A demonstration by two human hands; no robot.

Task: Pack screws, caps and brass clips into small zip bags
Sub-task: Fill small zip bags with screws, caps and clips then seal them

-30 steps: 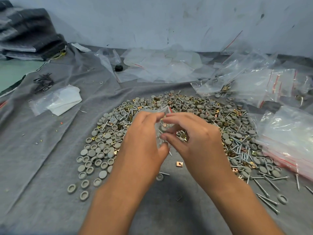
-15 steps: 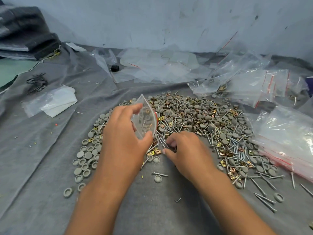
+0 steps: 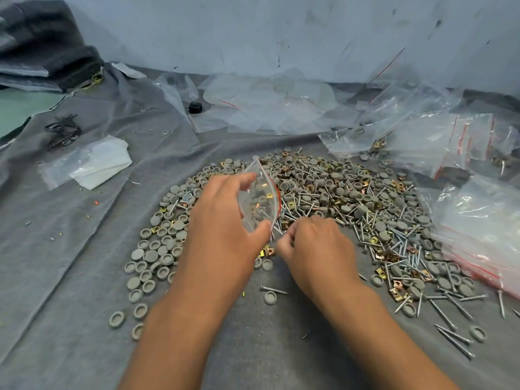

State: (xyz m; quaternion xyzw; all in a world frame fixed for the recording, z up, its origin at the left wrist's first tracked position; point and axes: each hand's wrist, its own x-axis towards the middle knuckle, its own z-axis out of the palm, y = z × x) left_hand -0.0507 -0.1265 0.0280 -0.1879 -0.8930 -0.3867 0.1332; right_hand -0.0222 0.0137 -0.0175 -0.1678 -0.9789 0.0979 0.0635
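Filling is the step in hand: your left hand pinches the zip bag open above the pile, while your right hand curls over screws; whether it grips any, I cannot tell. Next, drop pieces into the mouth.

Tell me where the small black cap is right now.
In the head view, the small black cap sits far back, left of centre, at the left edge of the clear plastic sheets near the wall.
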